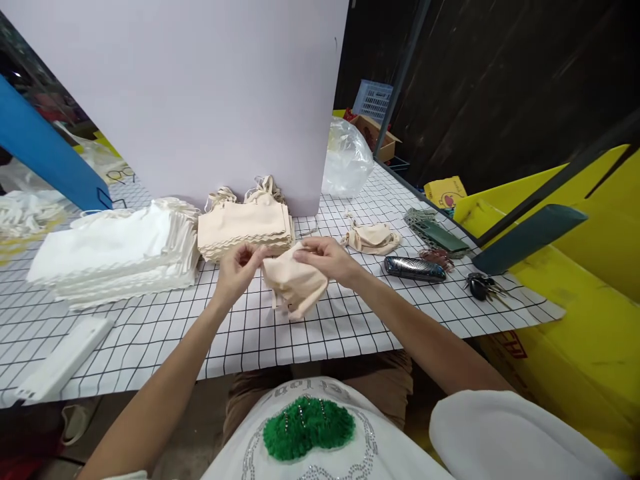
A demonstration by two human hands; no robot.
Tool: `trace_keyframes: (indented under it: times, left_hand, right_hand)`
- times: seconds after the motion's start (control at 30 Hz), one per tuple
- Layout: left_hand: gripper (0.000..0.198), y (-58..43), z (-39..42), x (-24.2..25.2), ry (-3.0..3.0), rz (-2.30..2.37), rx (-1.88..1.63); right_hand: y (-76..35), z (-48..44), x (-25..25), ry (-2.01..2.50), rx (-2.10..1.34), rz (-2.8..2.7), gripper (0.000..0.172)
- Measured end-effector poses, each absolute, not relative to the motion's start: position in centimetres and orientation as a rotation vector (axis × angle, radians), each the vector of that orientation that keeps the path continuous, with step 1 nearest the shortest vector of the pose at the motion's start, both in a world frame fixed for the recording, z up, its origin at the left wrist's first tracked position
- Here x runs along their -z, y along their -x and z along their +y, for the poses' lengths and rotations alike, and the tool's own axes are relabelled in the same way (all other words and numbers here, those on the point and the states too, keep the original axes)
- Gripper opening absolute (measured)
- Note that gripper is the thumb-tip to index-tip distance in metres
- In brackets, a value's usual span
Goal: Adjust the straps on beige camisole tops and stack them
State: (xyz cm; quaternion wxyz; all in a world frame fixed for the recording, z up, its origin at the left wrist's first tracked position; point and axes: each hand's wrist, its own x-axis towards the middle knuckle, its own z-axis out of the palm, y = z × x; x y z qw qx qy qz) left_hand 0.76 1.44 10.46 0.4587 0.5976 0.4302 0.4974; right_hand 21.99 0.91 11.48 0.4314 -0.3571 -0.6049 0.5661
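The left hand (pixel 239 268) and right hand (pixel 327 257) pinched the top edge of the cloth bag (pixel 296 288), which looked light and floppy, best gripped at that hem.

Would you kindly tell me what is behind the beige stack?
A pale board stands upright just behind the beige stack, past its cord loops. Whatever lies behind the board is hidden.

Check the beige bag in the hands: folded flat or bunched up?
Bunched up: the beige bag sags in loose folds between the left hand and right hand.
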Motion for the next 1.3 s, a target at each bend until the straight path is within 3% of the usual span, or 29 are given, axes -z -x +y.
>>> trace_keyframes:
  times: [0.17, 0.27, 0.37, 0.47, 0.7, 0.93, 1.03, 1.17, 1.3]
  left_hand:
    - [0.036, -1.3, 2.3, -13.1, -1.585, 0.724, -0.817]
    - [0.029, -0.7, 2.5, -14.9, -1.467, 0.728, -0.907]
    - [0.037, 0.2, 2.5, -16.7, -1.377, 0.675, -0.988]
    - [0.045, 0.8, 2.8, -18.1, -1.389, 0.632, -0.882]
    - [0.033, 3.0, 3.3, -20.5, -1.611, 0.786, -0.596]
    - [0.054, 5.3, 1.7, -21.5, -1.48, 0.668, -1.198]
    - [0.06, 6.3, 1.9, -21.3, -1.535, 0.659, -1.109]
    - [0.04, 6.3, 4.1, -21.3, -1.903, 0.928, -0.9]
    - [0.026, 5.1, 6.5, -23.2, -2.409, 1.136, -1.144]
  right_hand:
    - [-22.1, 1.8, -14.6, 0.945, -1.252, -1.774, 0.029]
    - [-24.8, 2.1, -15.3, 1.017, -1.435, -1.824, 0.037]
    - [-27.6, 2.2, -15.6, 1.01, -1.526, -1.759, 0.041]
    - [-28.8, 2.0, -16.6, 0.903, -1.52, -1.591, 0.046]
    - [-30.1, 1.5, -20.2, 0.942, -1.373, -1.733, 0.037]
    - [-31.7, 0.3, -21.3, 0.983, -1.223, -1.759, 0.049]
    - [-32.0, 0.2, -21.5, 0.982, -1.15, -1.781, 0.054]
    - [-32.5, 2.2, -21.6, 1.027, -0.862, -2.021, 0.048]
    - [-33.3, 5.1, -22.4, 1.058, -0.143, -2.065, 0.035]
